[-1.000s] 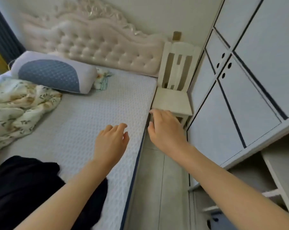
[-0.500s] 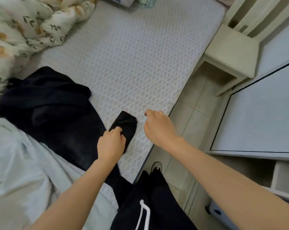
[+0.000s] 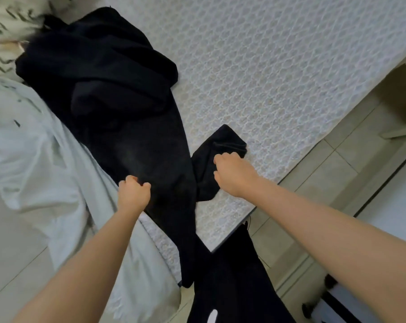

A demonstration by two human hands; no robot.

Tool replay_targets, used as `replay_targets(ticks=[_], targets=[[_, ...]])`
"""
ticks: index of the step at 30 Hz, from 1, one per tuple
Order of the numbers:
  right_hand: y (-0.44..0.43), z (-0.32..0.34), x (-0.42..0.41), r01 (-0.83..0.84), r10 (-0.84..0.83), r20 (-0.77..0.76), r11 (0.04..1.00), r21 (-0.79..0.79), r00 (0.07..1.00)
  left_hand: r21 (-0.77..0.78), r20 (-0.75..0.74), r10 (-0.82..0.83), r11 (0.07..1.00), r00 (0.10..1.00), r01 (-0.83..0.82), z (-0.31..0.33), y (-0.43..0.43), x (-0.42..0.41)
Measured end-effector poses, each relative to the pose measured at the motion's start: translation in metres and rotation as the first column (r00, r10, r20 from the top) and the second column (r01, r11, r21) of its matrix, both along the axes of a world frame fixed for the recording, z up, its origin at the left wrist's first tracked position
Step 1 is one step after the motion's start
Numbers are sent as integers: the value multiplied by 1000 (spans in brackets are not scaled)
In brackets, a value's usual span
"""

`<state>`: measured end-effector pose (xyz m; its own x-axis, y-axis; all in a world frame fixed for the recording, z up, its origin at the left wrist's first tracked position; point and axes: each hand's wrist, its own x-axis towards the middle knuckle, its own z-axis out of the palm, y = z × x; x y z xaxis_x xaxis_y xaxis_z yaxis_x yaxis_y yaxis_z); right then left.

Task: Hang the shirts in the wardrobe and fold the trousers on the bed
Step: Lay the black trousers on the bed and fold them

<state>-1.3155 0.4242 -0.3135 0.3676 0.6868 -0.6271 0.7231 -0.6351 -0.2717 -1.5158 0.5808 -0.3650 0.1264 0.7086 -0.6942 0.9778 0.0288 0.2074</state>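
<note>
Bare mattress (image 3: 278, 78) open to right, black clothes (image 3: 108, 73) heaped left, seemingly tangled

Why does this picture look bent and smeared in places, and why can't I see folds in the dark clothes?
Head view: the wide-angle lens stretches whatever lies near the corners; motion blur smears the floral blanket and white shirt on the left; the light is soft and even, with no glare; the black garment is so dark that its folds barely show; the left hand and right hand look fairly sharp.
</note>
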Motion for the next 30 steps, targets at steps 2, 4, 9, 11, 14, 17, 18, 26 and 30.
replay_targets(ticks=[2,4,9,11,14,17,18,26,30], targets=[[15,-21,-1,37,-44,-125,998,-56,991,-10,38,166,986,985,-166,-17,11,-5],[31,-41,-2,226,-247,-273,968,-107,930,-4,72,271,963,960,-271,-34,17,-8],[63,-77,-11,499,-533,-415,844,-198,737,14,137,459,885,878,-465,-69,24,-5],[69,-89,-16,481,-521,-412,853,-204,748,46,197,511,848,837,-529,-75,29,-5],[76,-99,-22,492,-541,-455,839,-233,707,107,312,492,832,813,-544,-73,33,-9],[79,-105,-29,602,-664,-488,738,-305,566,92,423,457,837,782,-539,-62,24,-10],[80,-105,-31,645,-710,-505,686,-338,490,92,460,444,837,769,-539,-57,19,-9],[77,-82,-44,598,-534,-617,792,-125,578,299,592,222,832,775,-467,-5,-12,19],[43,-65,-33,600,-539,-550,795,-83,638,330,631,84,871,772,-365,20,-39,36]])
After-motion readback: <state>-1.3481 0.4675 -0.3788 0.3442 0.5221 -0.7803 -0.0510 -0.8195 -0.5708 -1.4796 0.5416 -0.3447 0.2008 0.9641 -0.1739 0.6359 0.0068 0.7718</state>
